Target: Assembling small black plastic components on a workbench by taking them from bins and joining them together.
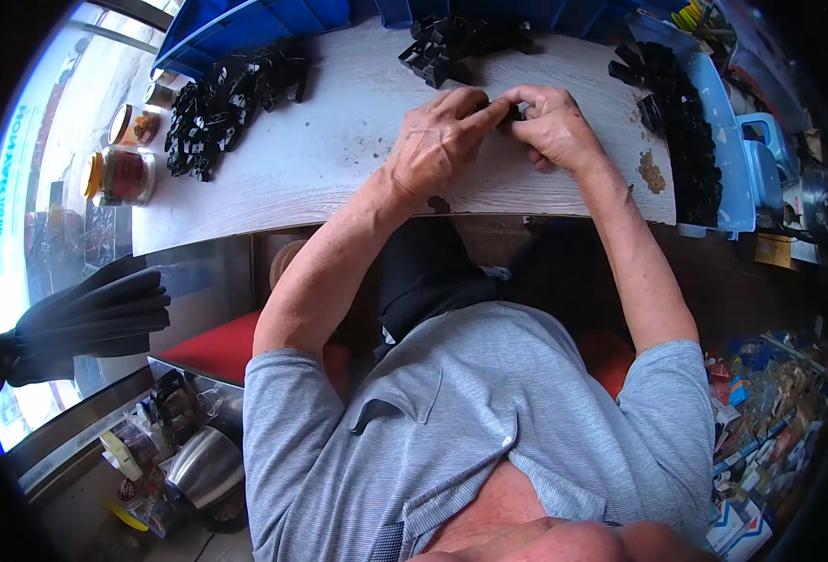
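Worktop point(339, 150): we took this pale, wood-grained surface as our landmark and placed everything by it.
Small dark part point(515, 110): it was above the worktop, right of its middle, between the fingertips; we saw only a sliver, so its shape was hidden from us.
Left hand point(447, 136): we saw its fingers drawn together and clamped on the part from the left; a slip there could have twisted the part out of line.
Right hand point(552, 129): thumb and forefinger curled round to pinch the same part; squeezing too hard on so small a piece could have flicked it away or nipped a fingertip.
Dark trousers point(432, 267): these were below the worktop's near edge, and we judged that a black part dropped over that edge would have been hard to spot against them.
Middle pile point(451, 47): black pieces were heaped toward the worktop's far edge; a part that sprang forward could have been lost among them.
Left pile point(236, 98): more black pieces spread over the worktop's far left, loosely enough that a sweeping forearm could have scattered some.
Lidded jar point(125, 176): it stood by the worktop's left edge, where a knock might have tipped it.
Right pile point(690, 131): black pieces filled the worktop's right end, where a careless elbow could have dragged some off.
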`<state>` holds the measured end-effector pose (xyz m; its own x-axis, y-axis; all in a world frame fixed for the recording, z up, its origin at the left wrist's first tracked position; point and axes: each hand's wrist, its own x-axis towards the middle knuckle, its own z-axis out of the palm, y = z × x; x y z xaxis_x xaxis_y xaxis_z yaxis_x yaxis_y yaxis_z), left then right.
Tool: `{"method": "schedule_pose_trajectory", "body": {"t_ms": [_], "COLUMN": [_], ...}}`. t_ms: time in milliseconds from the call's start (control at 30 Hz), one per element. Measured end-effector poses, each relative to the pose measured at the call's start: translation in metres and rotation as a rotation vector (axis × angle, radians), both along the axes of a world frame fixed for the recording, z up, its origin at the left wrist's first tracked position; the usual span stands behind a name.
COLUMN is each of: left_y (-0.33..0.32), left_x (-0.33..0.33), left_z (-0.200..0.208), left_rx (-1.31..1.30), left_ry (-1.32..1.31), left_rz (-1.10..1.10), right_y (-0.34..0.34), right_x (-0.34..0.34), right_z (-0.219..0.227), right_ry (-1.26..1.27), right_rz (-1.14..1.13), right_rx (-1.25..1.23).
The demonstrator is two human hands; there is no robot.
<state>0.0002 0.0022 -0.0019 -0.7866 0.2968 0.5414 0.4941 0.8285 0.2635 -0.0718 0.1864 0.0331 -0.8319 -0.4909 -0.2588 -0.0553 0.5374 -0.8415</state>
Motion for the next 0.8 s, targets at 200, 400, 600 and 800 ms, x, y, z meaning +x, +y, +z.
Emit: {"method": "schedule_pose_trajectory", "body": {"t_ms": [200,400,600,800], "left_y": [0.0057,0.0054,0.0003,-0.0009], "left_x": [-0.0042,-0.0014,-0.0044,-0.0059], "left_z": [-0.0011,0.0006,0.0015,0.0031], "left_rx": [0.018,0.034,0.068,0.061], "left_ry": [0.045,0.04,0.035,0.033], "left_rz": [-0.003,0.007,-0.012,-0.068], "right_y": [0.0004,-0.0003,-0.0029,-0.0018], "right_x": [-0.0015,-0.0015,0.0028,0.0041], "right_z": [-0.0001,-0.0007,-0.0029,-0.0007], "right_ry": [0.0,0.014,-0.013,0.038], "right_rz": [-0.022,-0.019,-0.03,-0.05], "right_rx": [0.01,0.029,-0.097,-0.04]}}
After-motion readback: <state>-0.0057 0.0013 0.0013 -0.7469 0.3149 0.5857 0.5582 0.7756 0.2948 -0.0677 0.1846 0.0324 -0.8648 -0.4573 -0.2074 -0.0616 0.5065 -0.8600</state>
